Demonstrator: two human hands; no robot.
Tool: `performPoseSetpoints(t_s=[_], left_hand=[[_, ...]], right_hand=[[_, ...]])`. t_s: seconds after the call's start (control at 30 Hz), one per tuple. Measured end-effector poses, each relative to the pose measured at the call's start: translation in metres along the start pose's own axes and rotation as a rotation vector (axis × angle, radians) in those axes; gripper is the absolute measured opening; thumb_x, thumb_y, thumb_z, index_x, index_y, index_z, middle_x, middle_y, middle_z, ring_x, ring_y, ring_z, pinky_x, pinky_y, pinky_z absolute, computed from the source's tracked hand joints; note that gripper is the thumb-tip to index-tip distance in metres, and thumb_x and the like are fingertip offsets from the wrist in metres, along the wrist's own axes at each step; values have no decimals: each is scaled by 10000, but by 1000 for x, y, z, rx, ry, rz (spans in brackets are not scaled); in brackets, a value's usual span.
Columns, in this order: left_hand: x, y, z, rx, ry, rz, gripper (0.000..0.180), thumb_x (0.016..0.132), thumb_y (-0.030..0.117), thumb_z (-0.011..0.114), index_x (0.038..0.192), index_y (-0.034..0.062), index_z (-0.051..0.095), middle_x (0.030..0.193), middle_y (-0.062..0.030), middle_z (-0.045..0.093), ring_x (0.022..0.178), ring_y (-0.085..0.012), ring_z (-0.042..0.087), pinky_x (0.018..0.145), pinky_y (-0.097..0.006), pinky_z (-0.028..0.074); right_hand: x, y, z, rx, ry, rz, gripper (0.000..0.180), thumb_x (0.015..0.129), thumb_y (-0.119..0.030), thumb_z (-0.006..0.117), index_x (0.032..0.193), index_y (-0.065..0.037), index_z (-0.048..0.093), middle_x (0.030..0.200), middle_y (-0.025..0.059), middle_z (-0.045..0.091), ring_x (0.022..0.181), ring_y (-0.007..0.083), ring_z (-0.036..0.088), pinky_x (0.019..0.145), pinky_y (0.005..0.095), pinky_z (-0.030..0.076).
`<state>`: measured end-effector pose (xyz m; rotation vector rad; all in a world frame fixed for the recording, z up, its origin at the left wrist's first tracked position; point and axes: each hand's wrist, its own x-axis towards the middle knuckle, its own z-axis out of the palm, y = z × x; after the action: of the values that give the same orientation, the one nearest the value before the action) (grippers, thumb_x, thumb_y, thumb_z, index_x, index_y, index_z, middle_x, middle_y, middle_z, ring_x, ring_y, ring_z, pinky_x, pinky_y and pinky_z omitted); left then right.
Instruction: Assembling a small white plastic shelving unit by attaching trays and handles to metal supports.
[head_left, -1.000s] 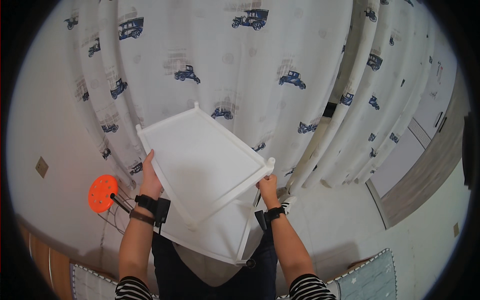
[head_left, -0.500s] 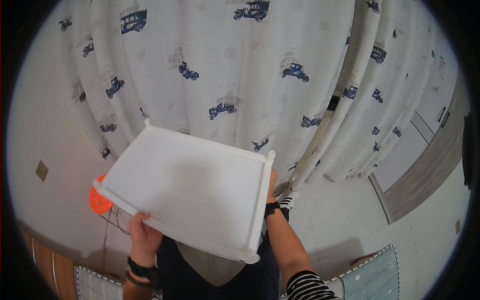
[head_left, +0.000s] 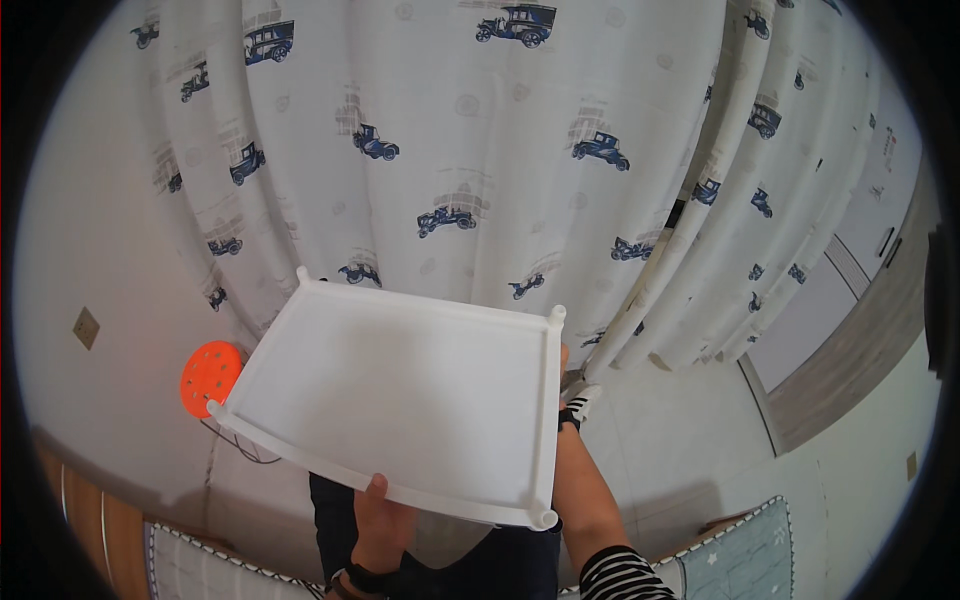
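A white plastic shelf tier (head_left: pixel 400 400), shaped like a shallow tray with a raised rim and a round post at each corner, is held in the air in front of me. My left hand (head_left: pixel 383 525) grips the near rim, its thumb over the edge and its fingers hidden beneath. At the right side, my right hand (head_left: pixel 564 358) holds the tier from behind and below; only a sliver of it shows past the rim. Nothing lies on the white surface.
A white curtain (head_left: pixel 450 150) with blue vintage cars hangs ahead. Left of the tier stands an orange stool (head_left: pixel 212 376) with a round holed top, a dark cable near it. Quilted bedding (head_left: pixel 740 550) shows at lower right, a wooden door (head_left: pixel 860 340) at far right.
My left hand has slid rightward along the near rim toward its middle. The tier has shifted slightly right and down and turned a little, uncovering more of the orange stool.
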<state>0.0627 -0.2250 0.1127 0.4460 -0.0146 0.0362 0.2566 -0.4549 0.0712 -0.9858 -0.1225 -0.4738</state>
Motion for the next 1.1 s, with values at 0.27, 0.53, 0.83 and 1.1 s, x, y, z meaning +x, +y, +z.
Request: performPoseSetpoints(t_s=[0.27,0.53,0.83,1.1], left_hand=[[-23,-23,35,29,88,-54,525,780,92,545,1275,65,373,1212,-85,480,1151,-260,451,995,-439,350],[-12,-10,50,-57,157,-224,589,648,28,466,1234,48,401,1144,-100,508,1104,-286,478,959,-452,380],[9,10,43,6,166,-109,620,603,91,483,1214,9,420,1123,-123,524,1081,-303,491,942,-438,393],[12,15,33,117,79,-42,646,600,122,492,1226,-15,407,1126,-158,528,1048,-336,513,902,-438,428]], right_hand=[[2,4,-13,-72,8,8,126,842,-8,518,725,14,559,657,11,581,564,74,549,456,211,442],[7,3,-28,-142,-64,135,140,850,-8,488,768,5,601,673,2,588,562,67,534,485,212,448],[6,5,-38,-584,-50,6,121,797,-41,563,718,31,619,641,2,600,560,73,537,502,241,450],[-3,9,-53,-569,-29,29,140,797,-60,569,716,36,633,652,22,619,577,79,550,514,238,443]])
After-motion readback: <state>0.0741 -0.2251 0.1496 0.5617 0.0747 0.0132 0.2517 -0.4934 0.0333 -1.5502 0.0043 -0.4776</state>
